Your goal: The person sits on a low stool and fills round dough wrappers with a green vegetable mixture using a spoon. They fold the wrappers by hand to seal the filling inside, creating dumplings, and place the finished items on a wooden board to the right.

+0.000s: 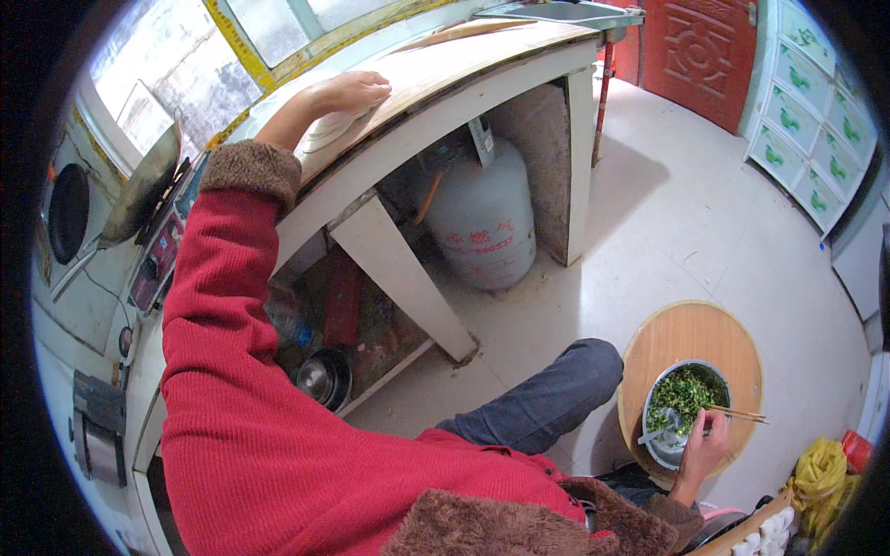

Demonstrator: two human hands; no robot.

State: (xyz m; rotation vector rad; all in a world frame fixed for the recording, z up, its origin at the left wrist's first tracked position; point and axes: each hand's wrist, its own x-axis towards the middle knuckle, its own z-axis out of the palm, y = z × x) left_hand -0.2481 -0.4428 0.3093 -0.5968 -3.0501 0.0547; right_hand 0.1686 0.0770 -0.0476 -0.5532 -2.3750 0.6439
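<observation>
My left hand (351, 94) reaches up to the countertop (445, 59), its fingers bent over a pale rounded thing (327, 132) near the edge. My arm and hand partly cover that thing, so I cannot tell what it is or whether I grip it. My right hand (708, 445) is low at the right, over the rim of a metal bowl (726, 386), with its fingertips closed on a pair of wooden chopsticks (744, 415). Chopped greens (685, 396) lie in the bowl. A pale spoon handle (651, 436) sticks out over its near left rim. The bowl stands on a round wooden stool top (650, 340).
Under the counter stand a grey gas cylinder (480, 215) and a metal pot (323, 379). A wok (142, 187) is at the left by the stove (156, 260). At the lower right are a yellow plastic bag (820, 469) and a tray of white lumps (765, 538).
</observation>
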